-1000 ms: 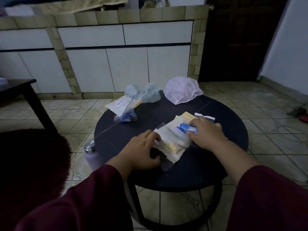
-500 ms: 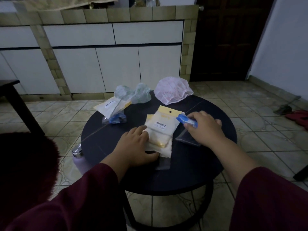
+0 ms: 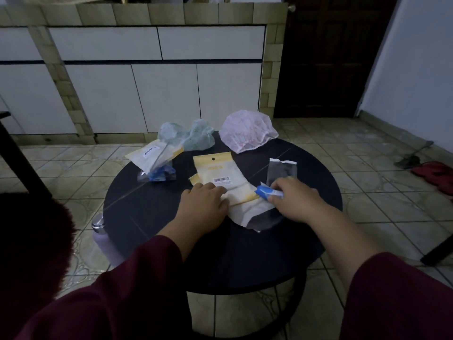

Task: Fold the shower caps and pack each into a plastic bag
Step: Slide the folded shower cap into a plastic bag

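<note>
On the round black table point(image 3: 152, 217), my left hand point(image 3: 203, 207) presses flat on a stack of plastic bags point(image 3: 220, 177) with yellow headers. My right hand point(image 3: 294, 202) pinches a folded blue shower cap point(image 3: 268, 191) just right of the stack. An empty clear bag point(image 3: 282, 170) lies beyond my right hand. A pink-white shower cap point(image 3: 247, 134) sits puffed up at the table's far edge. A pale green shower cap point(image 3: 188, 136) lies to its left. At the far left are more bags point(image 3: 154, 155), with a packed blue cap point(image 3: 160, 173).
A steel-lidded lilac bottle point(image 3: 100, 231) stands on the tiled floor by the table's left edge. White cabinets point(image 3: 166, 94) and a dark door point(image 3: 331, 57) lie behind. A dark furniture leg point(image 3: 14, 153) is at left, red footwear point(image 3: 436, 173) at right.
My right hand drew the blue cap back toward me, off the clear bag, which now lies exposed. My left hand slid right and the bag stack turned slightly.
</note>
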